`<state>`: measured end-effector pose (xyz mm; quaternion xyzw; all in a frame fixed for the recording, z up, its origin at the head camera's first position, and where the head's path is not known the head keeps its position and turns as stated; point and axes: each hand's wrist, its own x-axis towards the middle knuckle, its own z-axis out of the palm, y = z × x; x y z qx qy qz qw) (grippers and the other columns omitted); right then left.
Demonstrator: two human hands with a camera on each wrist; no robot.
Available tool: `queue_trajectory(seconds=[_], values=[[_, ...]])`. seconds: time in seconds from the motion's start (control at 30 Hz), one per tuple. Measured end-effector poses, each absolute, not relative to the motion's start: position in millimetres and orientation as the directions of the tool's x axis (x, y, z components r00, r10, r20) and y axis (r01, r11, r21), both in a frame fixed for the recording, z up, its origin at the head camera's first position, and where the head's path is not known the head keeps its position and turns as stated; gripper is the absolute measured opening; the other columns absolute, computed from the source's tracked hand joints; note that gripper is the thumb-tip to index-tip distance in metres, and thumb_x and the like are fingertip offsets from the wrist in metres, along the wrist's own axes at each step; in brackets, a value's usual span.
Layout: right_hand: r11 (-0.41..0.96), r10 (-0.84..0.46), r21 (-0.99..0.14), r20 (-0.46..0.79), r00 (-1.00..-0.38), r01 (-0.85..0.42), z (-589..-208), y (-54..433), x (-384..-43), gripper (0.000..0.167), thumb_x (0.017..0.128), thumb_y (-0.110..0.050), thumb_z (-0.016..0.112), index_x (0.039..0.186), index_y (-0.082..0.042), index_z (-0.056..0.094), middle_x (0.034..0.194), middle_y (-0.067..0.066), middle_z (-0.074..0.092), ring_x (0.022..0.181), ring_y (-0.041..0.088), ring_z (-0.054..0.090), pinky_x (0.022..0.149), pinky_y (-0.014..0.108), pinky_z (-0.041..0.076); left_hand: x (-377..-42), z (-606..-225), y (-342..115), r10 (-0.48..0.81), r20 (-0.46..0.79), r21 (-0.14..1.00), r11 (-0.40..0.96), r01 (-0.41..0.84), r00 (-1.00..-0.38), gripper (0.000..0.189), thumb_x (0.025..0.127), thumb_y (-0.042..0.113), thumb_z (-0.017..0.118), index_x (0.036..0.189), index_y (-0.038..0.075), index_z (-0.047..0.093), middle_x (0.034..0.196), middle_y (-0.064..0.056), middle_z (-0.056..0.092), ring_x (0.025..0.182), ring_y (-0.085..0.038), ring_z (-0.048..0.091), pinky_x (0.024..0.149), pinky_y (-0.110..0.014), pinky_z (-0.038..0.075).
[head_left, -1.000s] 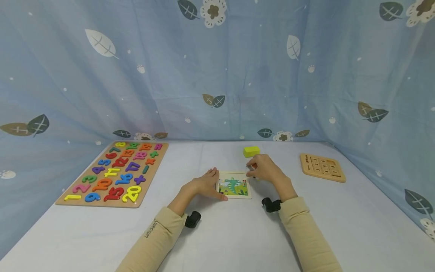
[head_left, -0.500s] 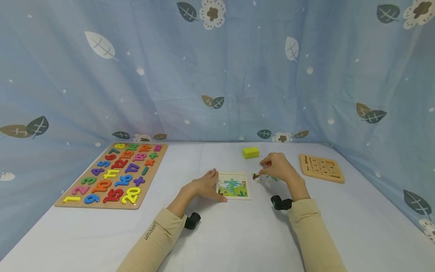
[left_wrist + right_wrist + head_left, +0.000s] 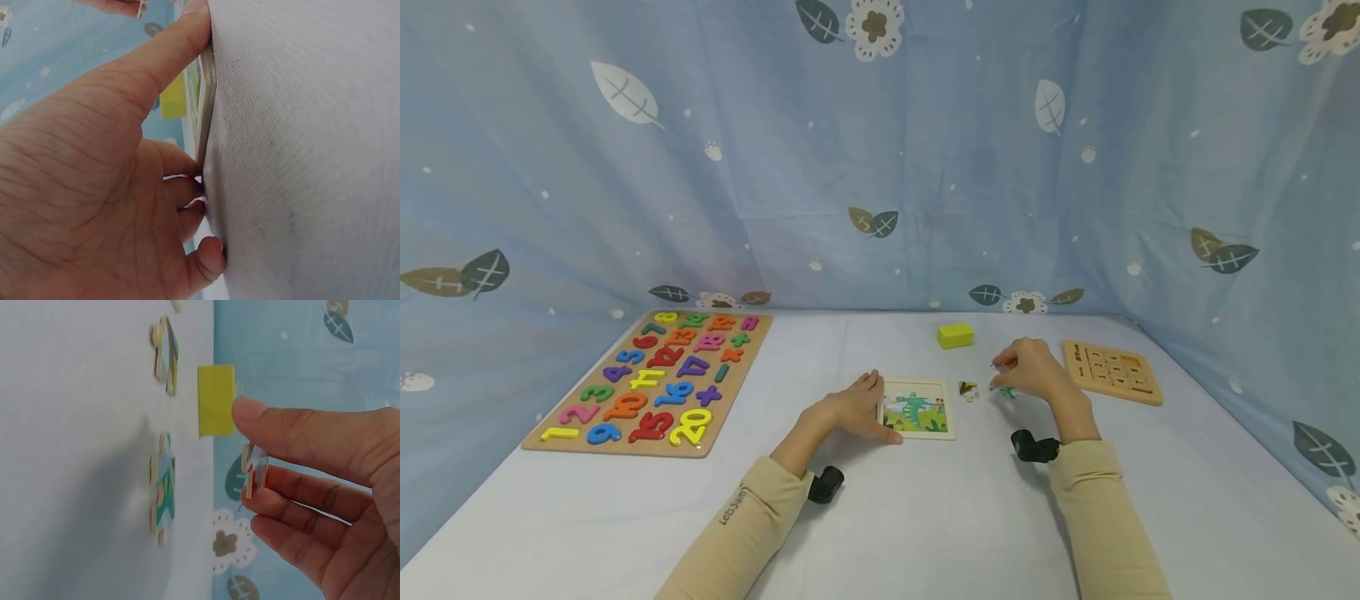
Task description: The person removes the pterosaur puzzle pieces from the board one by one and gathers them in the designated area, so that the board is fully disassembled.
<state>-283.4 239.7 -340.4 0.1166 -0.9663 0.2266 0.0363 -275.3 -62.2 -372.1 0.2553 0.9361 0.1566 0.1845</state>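
Observation:
A jigsaw puzzle [image 3: 915,411] with a green dinosaur picture lies flat in its pale wooden frame. My left hand [image 3: 855,407] holds the frame's near left corner, fingers along the left side and thumb at the front edge. To the right, my right hand [image 3: 1033,367] pinches a small jigsaw piece [image 3: 255,474] between thumb and fingers, raised off the table; red and pale grey show on it. Below that hand lies a green jigsaw piece [image 3: 164,490]. Another loose piece [image 3: 968,390], brown and yellow, lies between the frame and the right hand.
A yellow block [image 3: 955,336] stands behind the puzzle. Far left lies a board of coloured numbers [image 3: 730,408]. A wooden number tray [image 3: 1112,372] lies at the right, close beyond the right hand. A blue patterned curtain [image 3: 880,167] hangs along the table's back edge.
My right hand has moved right, away from the frame, with a piece between its fingers, and now hovers by the green piece. The brown and yellow piece has come into view. My left hand stays put.

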Motion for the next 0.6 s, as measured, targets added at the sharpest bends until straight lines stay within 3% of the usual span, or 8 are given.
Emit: queue_trajectory(seconds=[0.6], values=[[0.875,-0.121,-0.469,0.025,-0.992,-0.119,-337.4,268.6,-277.1,0.038,0.075,-0.011,0.079,0.106,0.008,0.070,0.100,0.023,0.069,0.087,0.028,0.063,0.072,0.039,0.053,-275.8,-371.9,-62.2,0.535,-0.263,0.386,0.821,0.421,-0.803,0.108,0.083,0.053,0.069,0.153,-0.004,0.009,0.162,-0.018,0.003,0.151,-0.031,0.004,0.115,-0.057,0.021]])
